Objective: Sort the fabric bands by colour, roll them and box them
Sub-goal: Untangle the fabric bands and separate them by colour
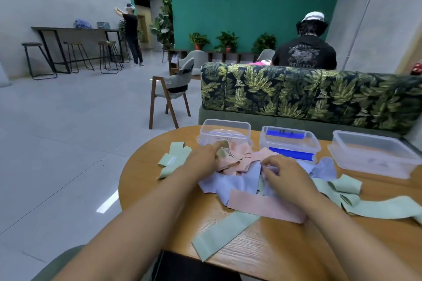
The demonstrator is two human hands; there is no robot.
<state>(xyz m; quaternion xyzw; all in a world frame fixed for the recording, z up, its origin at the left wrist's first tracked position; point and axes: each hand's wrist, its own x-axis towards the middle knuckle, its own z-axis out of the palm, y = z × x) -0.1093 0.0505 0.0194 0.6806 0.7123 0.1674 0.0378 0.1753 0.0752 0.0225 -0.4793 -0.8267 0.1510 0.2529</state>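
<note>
One wooden table (159, 191) carries everything. Three clear boxes (374, 155) stand beyond both hands. The middle box (288, 141), just past the right hand, holds something bright blue; cannot tell if those are rolls. The other two look near empty, though the contents are unclear through the plastic.

Loose bands lie flat and tangled. Lilac bands (237, 180) and pink bands (265, 206) are heaped between and under the hands. Green bands (175, 155) are partly apart from the heap: some left of the left hand, some right of the right hand, one nearer the body than both.

Right hand (285, 172) has fingers curled into the lilac bands, gripping a fold. Left hand (203, 158) reaches forward with its fingertips on a small green scrap by the left box; pinch or mere touch, cannot tell.

Judgement: early stage. Sorting has only begun, green partly pulled out, pink and lilac mixed. No rolled band seen on the table; rolling and boxing mostly remain.
</note>
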